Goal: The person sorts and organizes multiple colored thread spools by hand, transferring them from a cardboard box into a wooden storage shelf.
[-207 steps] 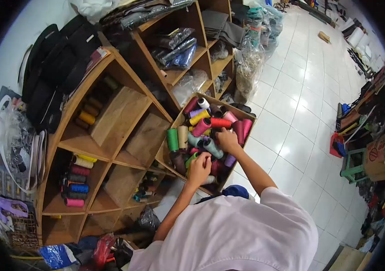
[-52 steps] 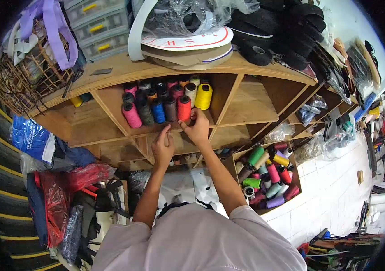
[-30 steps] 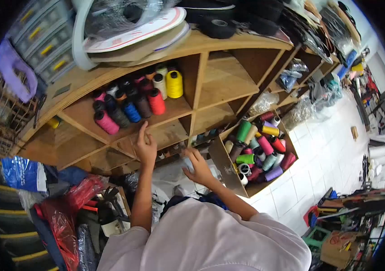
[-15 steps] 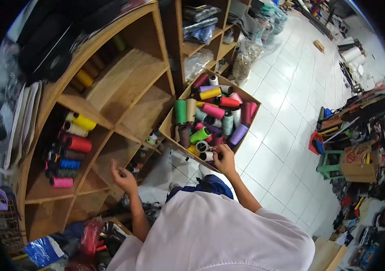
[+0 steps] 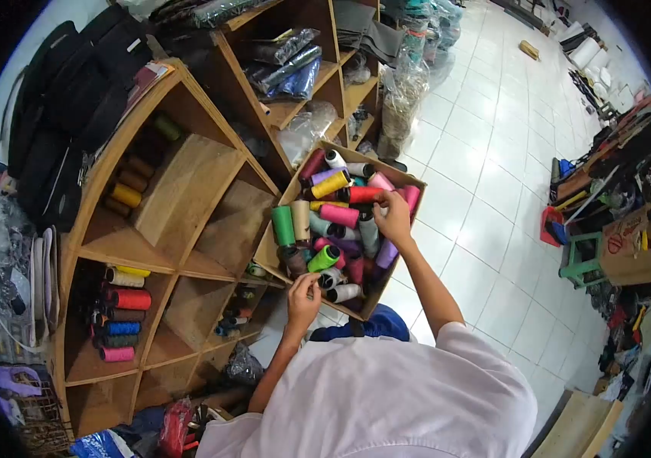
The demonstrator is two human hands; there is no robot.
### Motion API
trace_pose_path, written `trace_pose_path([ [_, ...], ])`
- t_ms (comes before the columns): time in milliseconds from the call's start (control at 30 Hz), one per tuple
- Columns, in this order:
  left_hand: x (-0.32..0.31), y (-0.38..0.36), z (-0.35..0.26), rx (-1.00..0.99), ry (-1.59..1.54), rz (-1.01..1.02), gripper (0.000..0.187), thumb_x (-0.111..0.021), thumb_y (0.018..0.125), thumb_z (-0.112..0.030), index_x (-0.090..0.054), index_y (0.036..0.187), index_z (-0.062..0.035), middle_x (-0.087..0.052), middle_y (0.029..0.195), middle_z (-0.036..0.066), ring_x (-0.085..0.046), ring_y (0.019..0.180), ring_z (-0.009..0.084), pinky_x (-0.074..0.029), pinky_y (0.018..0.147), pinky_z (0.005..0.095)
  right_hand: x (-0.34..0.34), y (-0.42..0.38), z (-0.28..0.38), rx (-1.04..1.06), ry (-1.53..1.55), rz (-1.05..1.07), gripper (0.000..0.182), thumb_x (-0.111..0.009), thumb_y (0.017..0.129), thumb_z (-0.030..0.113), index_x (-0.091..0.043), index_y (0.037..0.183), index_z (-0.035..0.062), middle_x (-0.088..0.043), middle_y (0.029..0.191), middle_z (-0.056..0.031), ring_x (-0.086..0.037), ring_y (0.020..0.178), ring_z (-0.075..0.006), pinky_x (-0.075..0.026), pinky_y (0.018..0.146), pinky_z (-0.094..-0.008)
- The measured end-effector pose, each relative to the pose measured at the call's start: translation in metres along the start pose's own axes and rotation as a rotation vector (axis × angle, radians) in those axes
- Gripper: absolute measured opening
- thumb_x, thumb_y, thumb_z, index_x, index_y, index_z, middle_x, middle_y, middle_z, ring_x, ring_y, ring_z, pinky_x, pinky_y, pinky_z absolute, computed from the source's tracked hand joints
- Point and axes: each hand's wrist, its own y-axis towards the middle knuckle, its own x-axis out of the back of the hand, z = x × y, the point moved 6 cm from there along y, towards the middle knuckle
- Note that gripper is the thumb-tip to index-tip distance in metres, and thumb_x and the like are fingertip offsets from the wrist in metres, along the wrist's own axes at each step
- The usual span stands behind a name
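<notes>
A cardboard box (image 5: 266, 246) full of thread spools in many colours stands in front of me. My right hand (image 5: 394, 219) reaches over it, fingers closed at the end of a red thread spool (image 5: 362, 195). Beside that hand lie a pink spool (image 5: 338, 215) and a grey spool (image 5: 369, 235). At the near left rim of the box is my left hand (image 5: 304, 303), its fingers bent over the edge, close to a bright green spool (image 5: 324, 259). White spools (image 5: 344, 293) lie in the near corner.
A wooden shelf (image 5: 180, 271) on the left has spools in some compartments, including a red one (image 5: 128, 298). Another shelf behind holds plastic-wrapped packs (image 5: 295, 72). White floor tiles (image 5: 486, 206) extend to the right, with a green stool (image 5: 583, 259) beyond.
My left hand has moved from near the shelf to the box rim. My right hand has gone from the near corner up to the red spool. The camera view has shifted.
</notes>
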Motion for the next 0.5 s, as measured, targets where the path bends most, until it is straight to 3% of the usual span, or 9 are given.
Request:
trace_pose_path([
  [100, -0.001, 0.029, 0.001, -0.024, -0.023, -0.051, 0.020, -0.059, 0.089, 0.002, -0.066, 0.107, -0.0001, -0.066, 0.098, 0.013, -0.065, 0.076, 0.0209, -0.053, 0.066, 0.0318, -0.017, 0.035, -0.001, 0.049, -0.126, 0.106, 0.024, -0.071, 0.077, 0.009, -0.066, 0.101, 0.0044, -0.064, 0.094, -0.0175, -0.067, 0.078, -0.0319, -0.053, 0.075, -0.0408],
  [167, 0.002, 0.056, 0.003, 0.025, -0.009, -0.057, 0.020, -0.059, 0.088, 0.002, -0.065, 0.107, -0.0001, -0.066, 0.099, 0.014, -0.066, 0.078, 0.0242, -0.053, 0.067, 0.0331, -0.032, 0.049, -0.001, 0.082, -0.127, 0.142, 0.026, -0.071, 0.077, 0.009, -0.066, 0.102, 0.0044, -0.064, 0.095, -0.0180, -0.067, 0.081, -0.0334, -0.053, 0.076, -0.0418],
  [233, 0.002, 0.083, 0.011, 0.081, -0.021, -0.059, 0.019, -0.059, 0.088, 0.001, -0.065, 0.107, -0.0003, -0.065, 0.099, 0.015, -0.065, 0.075, 0.0264, -0.052, 0.066, 0.0343, -0.054, 0.057, -0.007, 0.057, -0.124, 0.227, 0.034, -0.071, 0.075, 0.012, -0.064, 0.108, 0.0063, -0.063, 0.102, -0.0194, -0.062, 0.097, -0.0397, -0.050, 0.086, -0.0461],
  [333, 0.000, 0.125, 0.013, -0.001, 0.046, -0.093, 0.024, -0.059, 0.089, 0.003, -0.065, 0.111, -0.0010, -0.064, 0.097, 0.012, -0.064, 0.080, 0.0189, -0.053, 0.062, 0.0305, -0.074, 0.059, -0.015, -0.046, -0.011, 0.226, 0.039, -0.072, 0.075, 0.012, -0.062, 0.112, 0.0065, -0.062, 0.103, -0.0198, -0.061, 0.100, -0.0408, -0.050, 0.087, -0.0469],
  [367, -0.002, 0.137, 0.013, 0.064, 0.054, -0.042, 0.025, -0.059, 0.089, 0.003, -0.065, 0.112, -0.0015, -0.064, 0.103, 0.012, -0.065, 0.083, 0.0189, -0.054, 0.062, 0.0303, -0.075, 0.058, -0.012, 0.020, -0.030, 0.204, 0.041, -0.072, 0.075, 0.013, -0.060, 0.114, 0.0062, -0.062, 0.106, -0.0196, -0.061, 0.101, -0.0402, -0.050, 0.087, -0.0470],
  [467, -0.010, 0.167, 0.022, 0.055, 0.031, -0.055, 0.025, -0.060, 0.089, 0.001, -0.065, 0.113, -0.0021, -0.066, 0.108, 0.013, -0.066, 0.084, 0.0197, -0.055, 0.063, 0.0311, -0.085, 0.058, -0.025, -0.036, 0.057, 0.206, 0.043, -0.074, 0.074, 0.014, -0.059, 0.114, 0.0062, -0.062, 0.107, -0.0196, -0.061, 0.100, -0.0398, -0.050, 0.086, -0.0466],
  [500, -0.014, 0.174, 0.024, 0.027, 0.032, -0.079, 0.025, -0.059, 0.087, 0.000, -0.064, 0.111, -0.0024, -0.065, 0.098, 0.014, -0.066, 0.083, 0.0254, -0.053, 0.070, 0.0354, -0.083, 0.058, -0.026, -0.032, 0.065, 0.195, 0.044, -0.075, 0.073, 0.014, -0.059, 0.113, 0.0058, -0.062, 0.108, -0.0188, -0.062, 0.099, -0.0392, -0.051, 0.085, -0.0460],
])
